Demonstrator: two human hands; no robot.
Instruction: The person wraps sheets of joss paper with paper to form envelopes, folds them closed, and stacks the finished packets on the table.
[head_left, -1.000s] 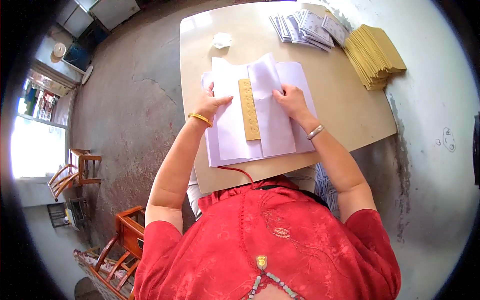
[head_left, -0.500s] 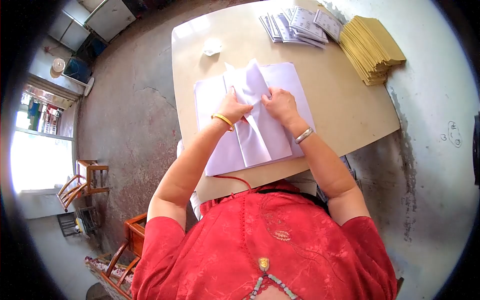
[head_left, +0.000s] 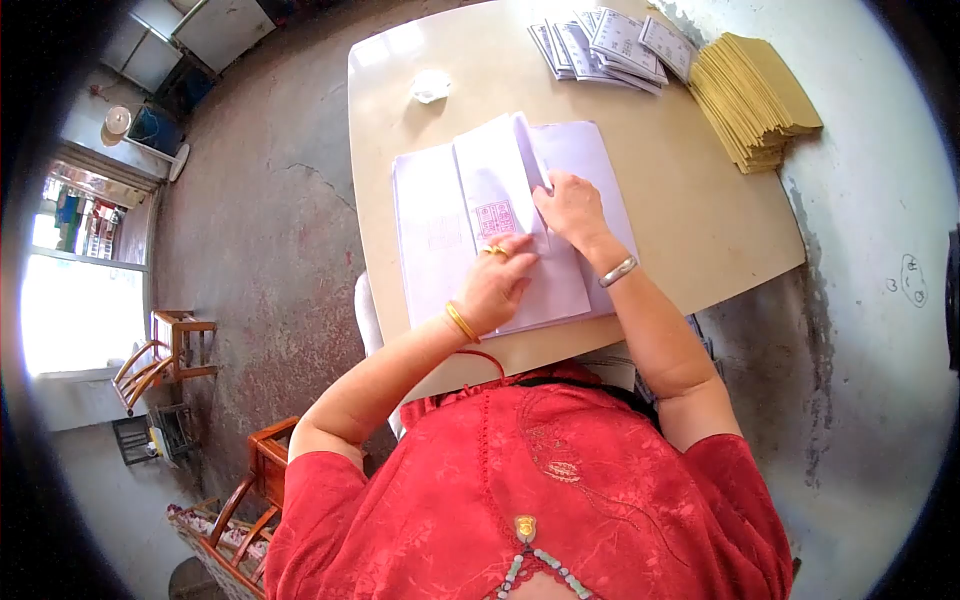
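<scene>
Pinching a folded sheet (head_left: 555, 285) right of a red stamp (head_left: 495, 219), likely to steady the fold, right hand (head_left: 572, 208) faces left hand (head_left: 495, 290), fingers half-curled below it, grip unclear.

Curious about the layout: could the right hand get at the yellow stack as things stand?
Probably, with a stretch. The right hand seems to pinch the folded paper, so it would first let go; beyond the white sheets, only bare tabletop leads to the yellow stack.

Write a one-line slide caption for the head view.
Right hand holding folded paper, left hand over it near a red stamp, yellow stack by the wall.
</scene>
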